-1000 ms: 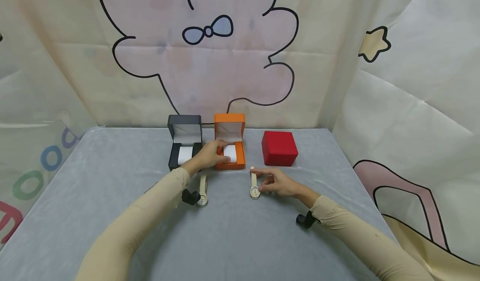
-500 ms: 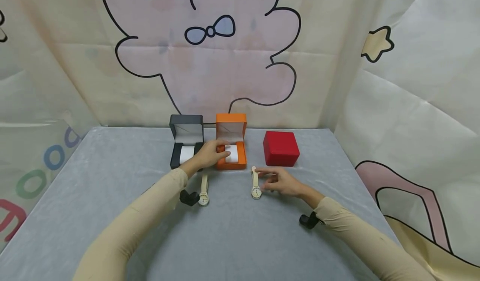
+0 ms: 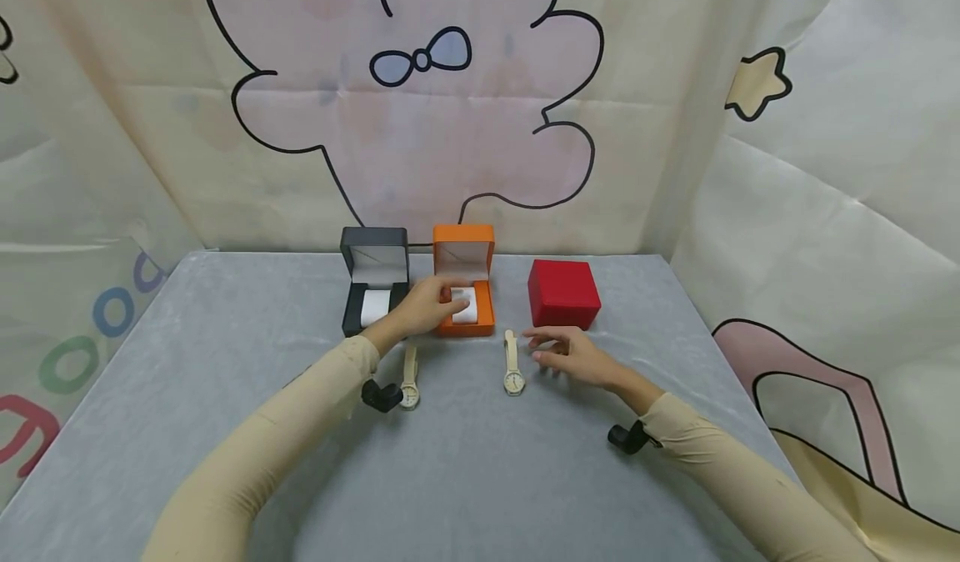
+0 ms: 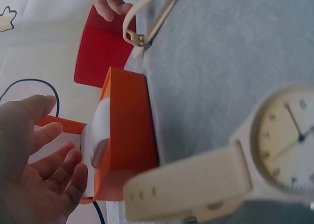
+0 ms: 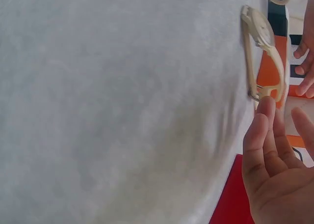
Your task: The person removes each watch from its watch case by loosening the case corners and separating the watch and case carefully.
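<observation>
My left hand (image 3: 422, 305) hovers over the left side of an open orange watch box (image 3: 485, 316), its loosely bent fingers beside the white cushion (image 3: 467, 305). In the left wrist view those fingers (image 4: 54, 160) hold nothing. My right hand (image 3: 576, 357) is off the cloth in front of a closed red box (image 3: 564, 293), fingers loosely bent and holding nothing. Just left of it lies a cream-strapped wristwatch (image 3: 513, 381), dial toward me. A second cream wristwatch (image 3: 409, 391) lies beneath my left wrist; its large dial (image 4: 289, 135) fills the left wrist view's right side.
An open dark grey watch box (image 3: 352, 312) with a white cushion (image 3: 375, 305) stands left of the orange one, near the back edge. Grey cloth covers the table (image 3: 465, 479). Printed curtains (image 3: 480, 153) hang behind and at both sides.
My right hand has let go of the right watch's strap and drawn away to the right, leaving the watch lying. The left hand stays nearly in place over the orange box.
</observation>
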A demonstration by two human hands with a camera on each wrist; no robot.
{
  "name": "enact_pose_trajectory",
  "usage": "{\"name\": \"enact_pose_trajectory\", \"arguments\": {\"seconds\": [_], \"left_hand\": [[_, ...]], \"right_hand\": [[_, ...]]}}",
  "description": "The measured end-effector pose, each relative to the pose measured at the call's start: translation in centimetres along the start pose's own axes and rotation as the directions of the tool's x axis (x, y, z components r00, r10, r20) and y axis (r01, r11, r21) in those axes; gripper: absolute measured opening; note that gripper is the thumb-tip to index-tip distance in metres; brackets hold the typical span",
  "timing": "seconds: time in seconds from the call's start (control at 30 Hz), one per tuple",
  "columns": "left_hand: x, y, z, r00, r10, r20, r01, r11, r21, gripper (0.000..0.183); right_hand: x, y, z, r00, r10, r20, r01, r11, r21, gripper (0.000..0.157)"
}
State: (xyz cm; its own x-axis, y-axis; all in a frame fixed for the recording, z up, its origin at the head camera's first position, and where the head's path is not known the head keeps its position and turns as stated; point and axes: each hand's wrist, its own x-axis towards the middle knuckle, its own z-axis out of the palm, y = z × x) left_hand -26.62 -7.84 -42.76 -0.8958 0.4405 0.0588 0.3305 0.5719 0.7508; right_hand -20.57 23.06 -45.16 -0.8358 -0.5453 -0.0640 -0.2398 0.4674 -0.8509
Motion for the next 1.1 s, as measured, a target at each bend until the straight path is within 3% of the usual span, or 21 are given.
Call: {"name": "enact_pose_trajectory", "arguments": {"seconds": [0.4, 0.63, 1.1], "left_hand": [[0.5, 1.3, 1.0, 1.000, 0.019, 0.001, -0.019, 1.000, -0.004, 0.044], [1.0, 2.2, 2.1, 1.000, 0.022, 0.019, -0.022, 1.000, -0.014, 0.040], [2.0, 3.5, 4.0, 0.999, 0.049, 0.023, -0.048, 0.998, -0.042, 0.038]], "right_hand": [[-1.1, -0.5, -1.3, 0.998, -0.018, -0.058, 0.016, 0.999, -0.032, 0.045], [-1.6, -0.5, -2.7, 0.996, -0.020, -0.090, 0.022, 1.000, 0.017, 0.046], [-3.0, -0.1, -6.1, 0.971, -0.019, -0.239, 0.017, 1.000, -0.009, 0.044]]}}
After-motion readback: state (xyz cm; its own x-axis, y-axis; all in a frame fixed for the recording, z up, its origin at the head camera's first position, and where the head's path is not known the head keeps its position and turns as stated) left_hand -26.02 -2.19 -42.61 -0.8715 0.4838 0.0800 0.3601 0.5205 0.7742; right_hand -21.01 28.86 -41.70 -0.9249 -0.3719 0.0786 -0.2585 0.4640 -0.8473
